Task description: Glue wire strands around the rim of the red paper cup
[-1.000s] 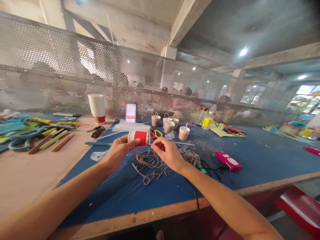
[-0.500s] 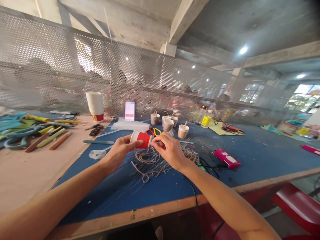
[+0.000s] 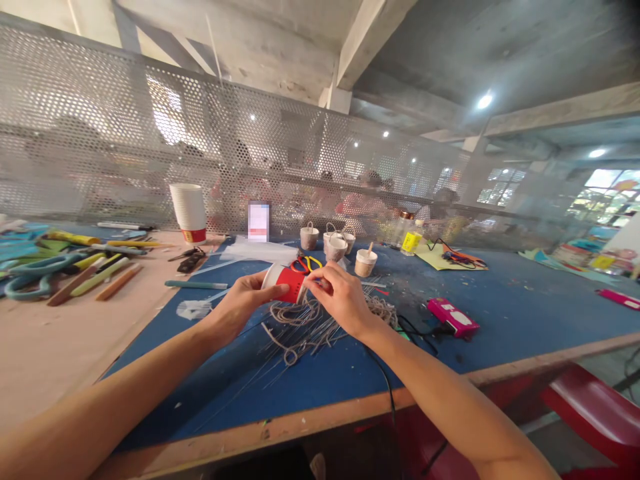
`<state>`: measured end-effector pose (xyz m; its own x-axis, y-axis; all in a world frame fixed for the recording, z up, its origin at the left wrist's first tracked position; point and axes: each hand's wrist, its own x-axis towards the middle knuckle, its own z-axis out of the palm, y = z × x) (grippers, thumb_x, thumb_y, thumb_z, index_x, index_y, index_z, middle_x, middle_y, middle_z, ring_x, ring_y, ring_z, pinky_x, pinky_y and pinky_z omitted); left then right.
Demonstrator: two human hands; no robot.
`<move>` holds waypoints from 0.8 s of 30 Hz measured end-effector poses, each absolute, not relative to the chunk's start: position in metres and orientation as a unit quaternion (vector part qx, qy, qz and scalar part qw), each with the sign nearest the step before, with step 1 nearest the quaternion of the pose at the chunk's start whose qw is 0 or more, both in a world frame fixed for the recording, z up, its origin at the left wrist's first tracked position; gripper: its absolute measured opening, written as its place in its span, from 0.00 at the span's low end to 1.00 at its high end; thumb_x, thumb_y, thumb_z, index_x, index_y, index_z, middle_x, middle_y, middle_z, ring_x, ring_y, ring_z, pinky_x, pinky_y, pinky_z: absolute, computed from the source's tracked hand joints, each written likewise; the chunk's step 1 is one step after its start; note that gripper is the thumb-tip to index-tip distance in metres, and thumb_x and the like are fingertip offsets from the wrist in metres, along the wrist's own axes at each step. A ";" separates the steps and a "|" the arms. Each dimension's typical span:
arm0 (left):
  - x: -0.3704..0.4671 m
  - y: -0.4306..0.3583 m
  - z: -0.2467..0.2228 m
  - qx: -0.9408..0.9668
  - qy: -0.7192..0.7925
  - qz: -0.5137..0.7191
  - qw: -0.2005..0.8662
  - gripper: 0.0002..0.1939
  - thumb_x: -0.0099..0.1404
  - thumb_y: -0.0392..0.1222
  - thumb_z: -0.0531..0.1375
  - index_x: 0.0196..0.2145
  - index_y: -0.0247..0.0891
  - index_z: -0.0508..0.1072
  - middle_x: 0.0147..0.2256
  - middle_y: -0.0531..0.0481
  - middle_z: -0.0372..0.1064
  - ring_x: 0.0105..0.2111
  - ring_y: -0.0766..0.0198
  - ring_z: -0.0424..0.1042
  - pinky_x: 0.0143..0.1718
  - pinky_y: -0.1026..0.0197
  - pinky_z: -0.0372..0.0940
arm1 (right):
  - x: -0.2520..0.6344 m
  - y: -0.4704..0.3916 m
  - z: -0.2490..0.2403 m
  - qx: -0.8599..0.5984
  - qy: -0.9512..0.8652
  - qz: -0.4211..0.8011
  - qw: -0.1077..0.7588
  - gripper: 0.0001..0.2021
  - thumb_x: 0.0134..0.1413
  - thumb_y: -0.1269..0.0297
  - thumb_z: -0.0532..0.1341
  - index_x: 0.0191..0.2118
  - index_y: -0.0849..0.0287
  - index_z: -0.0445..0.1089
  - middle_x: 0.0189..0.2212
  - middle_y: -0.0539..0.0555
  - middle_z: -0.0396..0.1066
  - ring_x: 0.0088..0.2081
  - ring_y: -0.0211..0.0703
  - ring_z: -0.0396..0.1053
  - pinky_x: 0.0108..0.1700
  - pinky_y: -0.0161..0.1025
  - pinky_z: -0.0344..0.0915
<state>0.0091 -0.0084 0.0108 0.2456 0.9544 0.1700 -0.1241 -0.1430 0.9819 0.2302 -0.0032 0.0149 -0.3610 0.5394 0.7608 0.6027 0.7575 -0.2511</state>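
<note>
My left hand [image 3: 249, 295] is wrapped round a red and white paper cup [image 3: 289, 284], which lies on its side in the air above the blue tabletop [image 3: 210, 400]. At the cup's right end my right hand [image 3: 340, 298] is closed in a pinch; what its fingertips grip is too small to make out. Below both hands lies a tangle of grey-brown twine [image 3: 293, 313] with thin wires [image 3: 320, 337]. Just behind the cup are scissors with red and yellow handles [image 3: 313, 263], partly hidden.
Behind stand several small twine-handled cups [image 3: 336, 249], a cup with a stick [image 3: 366, 263], a phone [image 3: 259, 221] and stacked paper cups [image 3: 189, 210]. A pink device [image 3: 453, 317] with a black cable is at right. Tools [image 3: 117, 281] lie left, before a perforated metal screen [image 3: 280, 147].
The cup has tipped and shifted slightly in my left hand, its right end a little lower. My right hand's fingers have moved slightly against that end.
</note>
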 end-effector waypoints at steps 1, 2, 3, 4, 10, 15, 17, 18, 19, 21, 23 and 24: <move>0.009 -0.008 0.011 0.572 0.360 0.491 0.549 0.16 0.55 0.47 0.73 0.39 0.37 0.85 0.35 0.43 0.83 0.35 0.53 0.78 0.43 0.54 0.69 | 0.230 -0.003 0.015 -0.342 -0.824 -0.041 0.450 0.09 0.70 0.57 0.60 0.41 0.56 0.74 0.33 0.52 0.71 0.31 0.38 0.67 0.37 0.37 0.66; 0.008 -0.008 0.011 0.573 0.357 0.490 0.552 0.16 0.55 0.47 0.73 0.40 0.36 0.85 0.35 0.43 0.83 0.35 0.54 0.78 0.43 0.54 0.69 | 0.230 -0.003 0.015 -0.339 -0.823 -0.046 0.454 0.09 0.70 0.58 0.60 0.41 0.56 0.74 0.33 0.52 0.70 0.31 0.37 0.67 0.37 0.37 0.65; 0.008 -0.008 0.011 0.574 0.353 0.490 0.553 0.16 0.55 0.46 0.73 0.40 0.36 0.85 0.35 0.43 0.83 0.35 0.54 0.78 0.43 0.55 0.69 | 0.230 -0.003 0.015 -0.338 -0.821 -0.049 0.457 0.09 0.70 0.58 0.60 0.40 0.56 0.74 0.33 0.52 0.70 0.31 0.37 0.67 0.37 0.37 0.65; 0.008 -0.009 0.011 0.573 0.351 0.492 0.554 0.16 0.55 0.46 0.73 0.40 0.36 0.85 0.35 0.43 0.83 0.35 0.55 0.78 0.44 0.55 0.68 | 0.230 -0.003 0.015 -0.338 -0.820 -0.050 0.459 0.09 0.69 0.58 0.61 0.40 0.56 0.74 0.33 0.52 0.70 0.31 0.37 0.67 0.37 0.37 0.65; 0.010 -0.010 0.013 0.568 0.351 0.494 0.557 0.16 0.55 0.47 0.74 0.39 0.36 0.85 0.35 0.44 0.83 0.35 0.55 0.78 0.45 0.56 0.68 | 0.231 -0.004 0.018 -0.354 -0.813 -0.046 0.460 0.07 0.68 0.60 0.62 0.39 0.56 0.74 0.33 0.51 0.71 0.31 0.37 0.67 0.38 0.36 0.66; 0.009 -0.009 0.011 0.570 0.348 0.491 0.559 0.15 0.56 0.46 0.73 0.39 0.36 0.85 0.35 0.44 0.83 0.36 0.55 0.78 0.45 0.56 0.68 | 0.231 -0.004 0.019 -0.362 -0.810 -0.041 0.459 0.07 0.67 0.60 0.63 0.39 0.56 0.74 0.32 0.51 0.70 0.30 0.37 0.67 0.38 0.36 0.66; 0.008 -0.008 0.010 0.569 0.347 0.488 0.564 0.15 0.56 0.46 0.73 0.40 0.36 0.85 0.35 0.44 0.83 0.35 0.55 0.78 0.45 0.56 0.68 | 0.230 -0.003 0.019 -0.360 -0.810 -0.037 0.460 0.07 0.67 0.60 0.63 0.39 0.56 0.74 0.32 0.51 0.70 0.30 0.37 0.67 0.38 0.36 0.65; 0.007 -0.008 0.009 0.569 0.346 0.486 0.566 0.15 0.56 0.46 0.73 0.40 0.36 0.85 0.35 0.44 0.83 0.35 0.56 0.78 0.44 0.56 0.68 | 0.230 -0.003 0.019 -0.360 -0.810 -0.035 0.462 0.07 0.67 0.60 0.63 0.39 0.56 0.74 0.32 0.51 0.70 0.30 0.37 0.67 0.37 0.36 0.65; 0.007 -0.008 0.009 0.570 0.344 0.485 0.568 0.16 0.57 0.46 0.73 0.41 0.36 0.85 0.35 0.44 0.83 0.35 0.56 0.78 0.44 0.56 0.68 | 0.230 -0.003 0.019 -0.360 -0.810 -0.032 0.463 0.07 0.67 0.60 0.63 0.39 0.56 0.74 0.33 0.51 0.71 0.30 0.37 0.67 0.37 0.36 0.65; 0.007 -0.008 0.009 0.570 0.342 0.483 0.570 0.16 0.57 0.46 0.73 0.41 0.36 0.85 0.35 0.44 0.83 0.35 0.56 0.78 0.44 0.56 0.68 | 0.231 -0.003 0.019 -0.359 -0.809 -0.028 0.464 0.07 0.67 0.60 0.63 0.38 0.56 0.74 0.33 0.51 0.71 0.31 0.37 0.67 0.37 0.36 0.65; 0.006 -0.008 0.009 0.570 0.340 0.482 0.572 0.15 0.56 0.46 0.74 0.41 0.37 0.85 0.35 0.44 0.83 0.35 0.56 0.78 0.44 0.56 0.68 | 0.231 -0.003 0.019 -0.357 -0.810 -0.027 0.465 0.07 0.67 0.60 0.63 0.38 0.56 0.74 0.33 0.51 0.71 0.31 0.37 0.67 0.37 0.36 0.65; 0.006 -0.008 0.009 0.570 0.339 0.481 0.573 0.15 0.57 0.46 0.73 0.41 0.37 0.85 0.35 0.45 0.83 0.35 0.56 0.78 0.44 0.56 0.68 | 0.231 -0.003 0.019 -0.357 -0.810 -0.028 0.464 0.07 0.67 0.60 0.63 0.38 0.57 0.74 0.33 0.51 0.71 0.30 0.37 0.67 0.37 0.36 0.65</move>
